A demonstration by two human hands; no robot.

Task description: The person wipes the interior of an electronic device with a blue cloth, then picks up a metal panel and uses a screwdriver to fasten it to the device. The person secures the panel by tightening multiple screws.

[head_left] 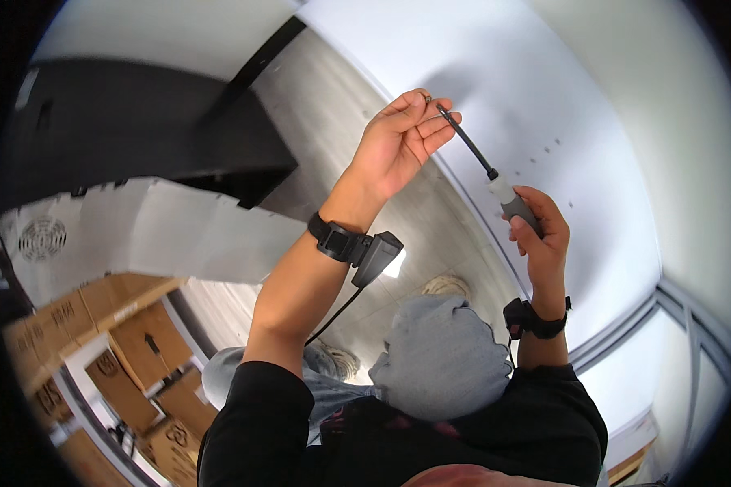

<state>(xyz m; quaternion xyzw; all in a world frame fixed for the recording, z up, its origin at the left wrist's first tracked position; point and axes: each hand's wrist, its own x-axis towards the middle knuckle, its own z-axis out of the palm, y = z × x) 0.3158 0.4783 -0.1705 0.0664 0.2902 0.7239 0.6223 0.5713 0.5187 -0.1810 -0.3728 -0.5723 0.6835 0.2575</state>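
My right hand [549, 235] is wrapped round the grey and white handle of a screwdriver [473, 148]. Its dark shaft points up and to the left, toward my left hand [390, 146]. Between that hand's thumb and index finger is a small metal piece [428, 99], perhaps a screw, too small to make out fully. The screwdriver's tip lies beside the left fingertips, close to the piece; whether they touch I cannot tell. Both hands are in front of a large white panel [577, 105] with several small dark dots, screws or holes.
Cardboard boxes [150, 341] are stacked at the lower left. Above them are a grey panel with a round vent [44, 239] and a black cabinet [122, 122]. Metal framing [617, 325] runs along the right. Each wrist wears a strapped black device, the left one [378, 258] with a trailing cable.
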